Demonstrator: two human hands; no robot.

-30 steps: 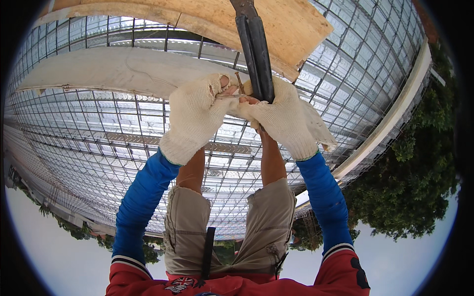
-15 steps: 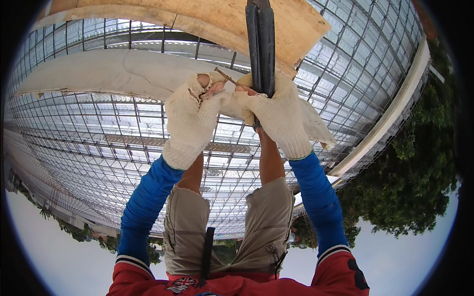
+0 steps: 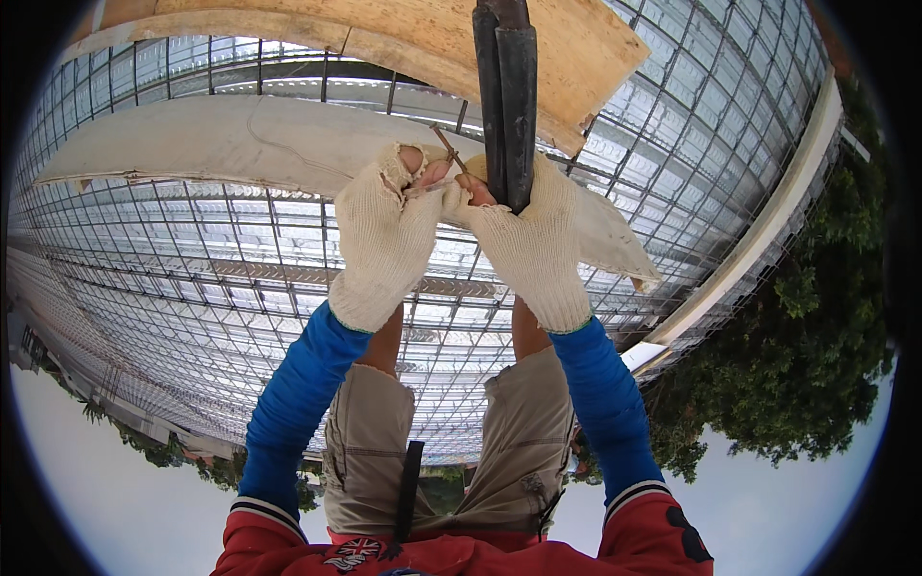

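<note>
My left hand [image 3: 389, 235], in a knitted off-white glove with bare fingertips showing through torn ends, is closed in a pinch. What its fingers hold, if anything, is hidden. Close beside it, my right hand [image 3: 533, 240], gloved likewise, is closed around a tool with two long black-sleeved handles [image 3: 507, 106]. The tool's far end runs out at the top edge, so its kind does not show. From my right thumb and fingertips a thin rusty nail [image 3: 447, 144] sticks up, slanting toward the left hand. A second thin rusty piece seems to cross it.
Beneath me spreads a grid of steel bars [image 3: 259, 226] over shiny ribbed metal sheets. A pale board [image 3: 192, 144] lies across it behind my hands, with a plywood sheet [image 3: 595, 58] farther off. A light-coloured edge beam [image 3: 759, 245] curves along the right, beside trees [image 3: 778, 336].
Both hands have drawn slightly closer together, the left one shifting right. The nail stands more upright, and the tool's lower metal end, visible before, is hidden behind the right glove.
</note>
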